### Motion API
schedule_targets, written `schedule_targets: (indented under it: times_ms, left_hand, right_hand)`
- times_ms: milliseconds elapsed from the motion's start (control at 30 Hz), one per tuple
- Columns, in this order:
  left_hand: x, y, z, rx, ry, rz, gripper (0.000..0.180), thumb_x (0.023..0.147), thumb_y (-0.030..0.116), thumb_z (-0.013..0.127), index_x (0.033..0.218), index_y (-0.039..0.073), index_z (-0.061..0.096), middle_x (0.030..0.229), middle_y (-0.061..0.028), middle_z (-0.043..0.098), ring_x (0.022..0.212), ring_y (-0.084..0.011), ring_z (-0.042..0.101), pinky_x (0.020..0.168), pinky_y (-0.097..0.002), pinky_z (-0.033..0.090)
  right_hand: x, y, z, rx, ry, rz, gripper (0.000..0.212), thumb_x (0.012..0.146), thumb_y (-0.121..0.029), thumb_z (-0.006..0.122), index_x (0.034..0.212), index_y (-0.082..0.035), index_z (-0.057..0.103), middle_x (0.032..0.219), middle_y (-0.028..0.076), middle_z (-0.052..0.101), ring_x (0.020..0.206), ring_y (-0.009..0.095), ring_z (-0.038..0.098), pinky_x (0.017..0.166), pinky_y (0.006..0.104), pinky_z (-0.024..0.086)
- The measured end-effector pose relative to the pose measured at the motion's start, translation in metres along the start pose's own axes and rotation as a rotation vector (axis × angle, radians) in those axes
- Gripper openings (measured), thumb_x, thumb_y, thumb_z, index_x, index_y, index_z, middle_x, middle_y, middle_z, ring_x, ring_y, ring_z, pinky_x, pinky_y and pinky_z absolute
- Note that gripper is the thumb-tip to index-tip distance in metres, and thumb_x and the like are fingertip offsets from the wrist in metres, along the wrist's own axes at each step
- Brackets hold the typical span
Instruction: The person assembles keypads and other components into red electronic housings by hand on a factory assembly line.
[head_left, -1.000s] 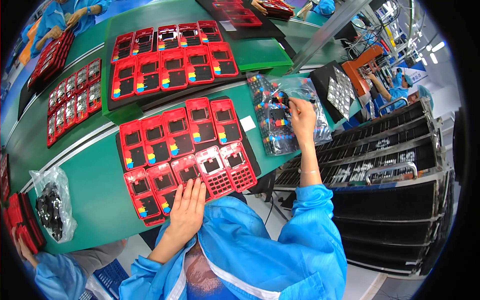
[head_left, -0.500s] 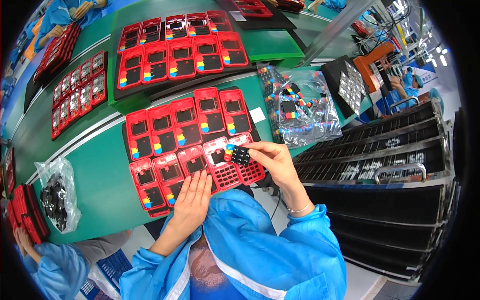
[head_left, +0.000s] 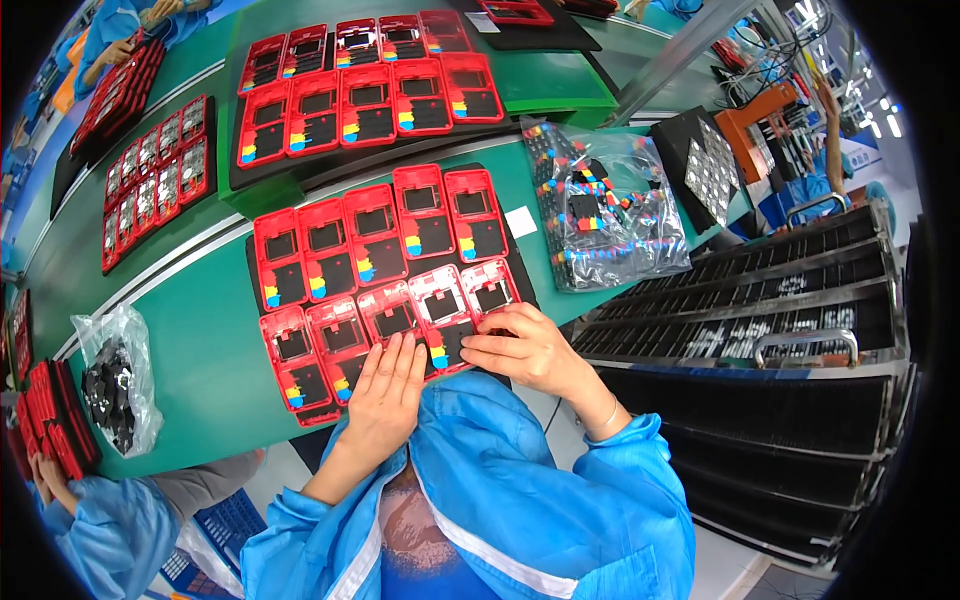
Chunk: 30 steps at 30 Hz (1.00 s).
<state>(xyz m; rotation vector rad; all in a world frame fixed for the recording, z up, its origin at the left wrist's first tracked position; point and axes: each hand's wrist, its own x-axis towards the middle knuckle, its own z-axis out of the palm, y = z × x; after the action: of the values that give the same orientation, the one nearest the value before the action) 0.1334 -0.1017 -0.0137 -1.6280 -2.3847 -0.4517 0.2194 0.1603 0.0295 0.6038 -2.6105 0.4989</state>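
Two rows of red handset housings (head_left: 374, 240) lie on a black mat (head_left: 520, 270). In the near row, a rubber keypad (head_left: 456, 338), black with blue, yellow and red keys, sits in the fourth housing (head_left: 439, 302). Closed fingers of my right hand (head_left: 532, 350) rest their tips at the keypad's right edge; its thumb is hidden. That hand also covers the lower part of the end housing (head_left: 489, 292). With fingers stretched out, my left hand (head_left: 384, 392) lies flat over the lower part of the third housing (head_left: 388, 316).
A clear bag of coloured keypads (head_left: 610, 215) lies at the right, a bag of black parts (head_left: 115, 390) at the left. Another mat of red housings (head_left: 370, 105) stands beyond. Dark racks (head_left: 750, 350) stand to my right. Co-workers' hands (head_left: 50, 480) handle stacked housings at far left.
My right hand has lowered the keypad from above the housings into the fourth near housing, covering its key holes. My left hand stays flat in about the same place.
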Motion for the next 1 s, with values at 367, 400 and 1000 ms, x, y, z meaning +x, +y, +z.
schedule_targets:
  times_ms: [367,400,1000]
  left_hand:
    - [0.027,0.015,-0.001,-0.115,-0.003,0.132,0.053,0.097,0.021,0.066,0.145,-0.001,0.057,0.155,-0.0171,0.052,0.147,-0.0349,0.046,0.124,-0.0522,0.033]
    - [0.032,0.016,0.003,-0.118,0.006,0.14,0.053,0.098,0.021,0.064,0.145,-0.003,0.057,0.154,-0.0181,0.053,0.147,-0.0344,0.046,0.124,-0.0519,0.033]
    - [0.045,0.023,0.007,0.165,-0.049,0.236,0.056,0.091,0.019,0.053,0.142,-0.004,0.059,0.144,-0.0221,0.06,0.141,-0.0355,0.053,0.125,-0.0563,0.03]
  right_hand:
    - [-0.004,0.023,-0.022,0.262,0.129,0.107,0.025,0.082,-0.008,0.075,0.107,-0.01,0.078,0.112,0.006,0.076,0.101,0.026,0.071,0.087,0.0424,0.055]
    - [-0.007,0.034,-0.028,0.137,0.175,0.182,0.023,0.083,-0.006,0.075,0.105,-0.009,0.078,0.11,0.009,0.077,0.099,0.028,0.072,0.088,0.0422,0.055]
    - [-0.014,0.103,-0.071,-0.165,0.372,0.744,0.021,0.088,0.0,0.075,0.109,0.0,0.07,0.097,0.01,0.067,0.076,0.024,0.068,0.069,0.0324,0.054]
